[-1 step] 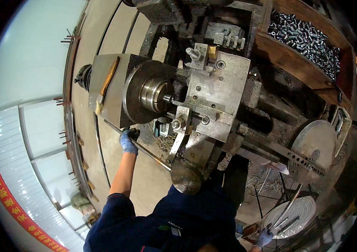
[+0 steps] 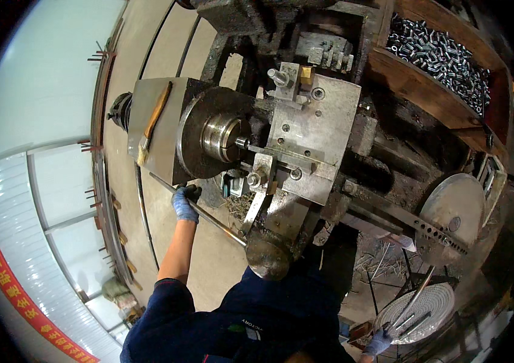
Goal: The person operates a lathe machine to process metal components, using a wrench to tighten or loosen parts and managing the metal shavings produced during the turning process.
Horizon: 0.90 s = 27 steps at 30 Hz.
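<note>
My left hand (image 2: pixel 185 203), in a blue glove with dark fingertips, is closed around a long metal lever (image 2: pixel 220 225) that slants below the lathe's chuck (image 2: pixel 224 138). A small metal cylinder (image 2: pixel 242 143) sticks out of the chuck, facing the flat steel tool plate (image 2: pixel 317 136). Far down at the right, my gloved right hand (image 2: pixel 379 343) appears closed at the lower end of a slanted metal rod (image 2: pixel 419 290); its fingers are only partly visible. Beside that hand is a round, pale perforated basket (image 2: pixel 441 302) with a few metal bars in it.
A wooden-handled brush (image 2: pixel 155 121) lies on the headstock cover (image 2: pixel 175 130). At the upper right, a wooden box (image 2: pixel 417 78) holds many small metal cylinders (image 2: pixel 438 57). A large metal disc (image 2: pixel 454 199) stands at the right. Metal shavings (image 2: pixel 242 207) lie below the chuck.
</note>
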### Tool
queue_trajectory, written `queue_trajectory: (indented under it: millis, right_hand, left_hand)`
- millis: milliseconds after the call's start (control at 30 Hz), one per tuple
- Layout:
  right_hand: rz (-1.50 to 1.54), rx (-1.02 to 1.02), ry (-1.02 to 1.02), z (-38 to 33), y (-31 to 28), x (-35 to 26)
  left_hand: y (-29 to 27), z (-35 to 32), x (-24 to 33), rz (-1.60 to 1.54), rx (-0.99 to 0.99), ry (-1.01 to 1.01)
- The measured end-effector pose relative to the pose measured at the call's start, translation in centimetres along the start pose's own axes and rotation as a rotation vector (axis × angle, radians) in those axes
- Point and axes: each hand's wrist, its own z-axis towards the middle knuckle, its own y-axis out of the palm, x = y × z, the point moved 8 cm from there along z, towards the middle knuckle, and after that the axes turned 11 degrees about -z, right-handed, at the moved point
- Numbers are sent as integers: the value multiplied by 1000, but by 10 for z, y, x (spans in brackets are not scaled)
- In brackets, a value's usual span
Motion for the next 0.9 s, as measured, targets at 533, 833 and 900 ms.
queue_trajectory:
  millis: [533, 833, 900]
  right_hand:
    - [225, -58, -79, -20, 41, 9]
    - [881, -311, 65, -12, 129, 72]
    - [1189, -421, 140, 2, 168, 105]
  left_hand:
    - [-10, 6, -3, -51, -34, 34]
    - [4, 3, -1, -22, -74, 25]
    - [-3, 6, -2, -43, -44, 26]
